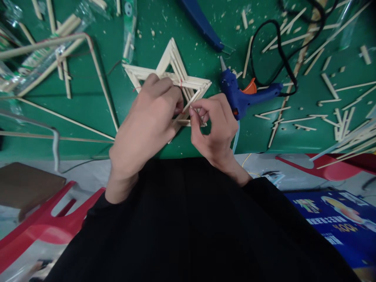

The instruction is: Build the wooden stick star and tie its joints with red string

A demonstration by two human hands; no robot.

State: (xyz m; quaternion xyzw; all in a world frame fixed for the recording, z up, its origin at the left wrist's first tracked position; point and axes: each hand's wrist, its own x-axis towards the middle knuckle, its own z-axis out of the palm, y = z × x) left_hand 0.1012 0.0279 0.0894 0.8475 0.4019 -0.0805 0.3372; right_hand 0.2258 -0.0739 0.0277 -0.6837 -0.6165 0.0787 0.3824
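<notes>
A star-shaped frame of pale wooden sticks (172,58) lies on the green table, with thin red thread tied round some of its sticks. My left hand (152,113) rests over the star's lower left part, fingers curled in at its middle; whatever its fingertips hold is hidden. Beside it, at the star's lower right arm, my right hand (216,125) has thumb and index finger pinched together near the red thread. What lies in that pinch is too small to make out.
Right of the star lies a blue glue gun (242,96) with a black cord (283,55). Blue-handled pliers (202,25) are above. Loose sticks (330,86) scatter at right; wrapped stick bundles (44,58) and a bent stick frame (101,80) lie left. Red chairs (55,227) stand below.
</notes>
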